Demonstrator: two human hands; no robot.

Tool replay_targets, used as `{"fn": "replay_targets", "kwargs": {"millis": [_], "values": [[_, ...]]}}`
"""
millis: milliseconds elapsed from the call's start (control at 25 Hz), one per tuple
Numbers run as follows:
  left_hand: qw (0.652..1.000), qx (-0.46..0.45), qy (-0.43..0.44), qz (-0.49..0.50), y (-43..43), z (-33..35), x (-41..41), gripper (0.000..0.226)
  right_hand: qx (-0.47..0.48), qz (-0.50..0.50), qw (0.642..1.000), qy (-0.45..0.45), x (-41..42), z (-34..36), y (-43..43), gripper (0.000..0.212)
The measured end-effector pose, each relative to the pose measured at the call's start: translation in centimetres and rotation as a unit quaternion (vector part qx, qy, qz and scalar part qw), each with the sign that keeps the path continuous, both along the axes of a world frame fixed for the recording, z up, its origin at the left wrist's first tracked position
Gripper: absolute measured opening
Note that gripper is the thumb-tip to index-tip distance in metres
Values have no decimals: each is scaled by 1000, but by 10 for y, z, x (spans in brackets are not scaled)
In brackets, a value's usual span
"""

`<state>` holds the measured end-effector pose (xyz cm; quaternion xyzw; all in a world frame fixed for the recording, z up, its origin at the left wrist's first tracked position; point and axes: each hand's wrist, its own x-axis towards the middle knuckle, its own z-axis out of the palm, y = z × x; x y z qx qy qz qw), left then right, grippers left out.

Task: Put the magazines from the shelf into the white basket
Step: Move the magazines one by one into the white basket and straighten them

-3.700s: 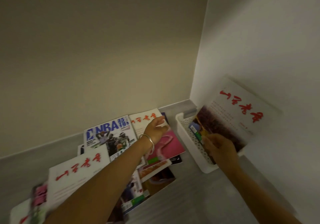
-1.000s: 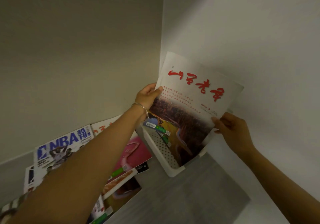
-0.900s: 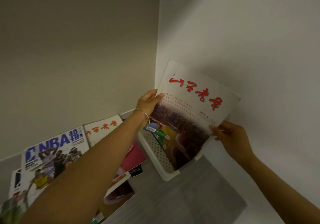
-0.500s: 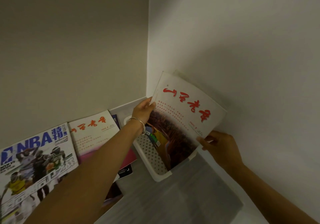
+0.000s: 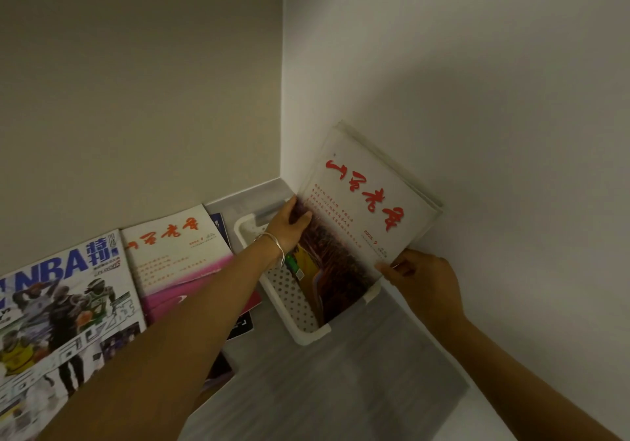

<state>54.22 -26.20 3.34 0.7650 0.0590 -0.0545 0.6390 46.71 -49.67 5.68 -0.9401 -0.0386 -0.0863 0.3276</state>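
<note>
While most of the pile lies loose on the grey shelf (image 5: pixel 341 372), one issue is going into the basket.

Nearest, at the shelf's front left: NBA magazine (image 5: pixel 64 297), face up, overlapping others. Behind it, toward the back edge: pink-banded magazine (image 5: pixel 177 253) with a red title, flat on darker issues (image 5: pixel 240 326) whose corners poke out beside the basket.

White basket (image 5: pixel 289 301) sits in the shelf's back right corner, long side along the side wall (image 5: pixel 477 100). Probably deliberate, since the wall backs up anything stood inside.

Left hand (image 5: pixel 288 227), silver bangle (image 5: pixel 272 246) on the wrist, grips the left edge of the white-cover magazine (image 5: pixel 361 212), thumb on the cover. Right hand (image 5: pixel 422 280) pinches its lower right corner. Likely two-handed because a thin issue buckles if steered from one edge.

That magazine stands tilted, lower end inside the basket, top leaning against the side wall. A second edge shows just behind its top, maybe another issue already in; cannot confirm.

Judgement: the step is seating it. Release looks safe only once the bottom rests, or it could slump or tip the light basket.
</note>
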Motion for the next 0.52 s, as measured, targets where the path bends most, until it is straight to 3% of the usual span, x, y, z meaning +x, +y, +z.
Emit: {"fn": "replay_targets", "kwargs": {"millis": [160,280,520], "values": [[999,-37,-6,-32,2,-1,-12,49,49,-21,998,24,-5,1,3,19],[999,-38,-2,-2,9,7,-30,48,70,-36,996,34,-12,2,6,20],[998,20,6,55,65,18,-74,50,116,-55,991,34,-35,12,36,20]]}}
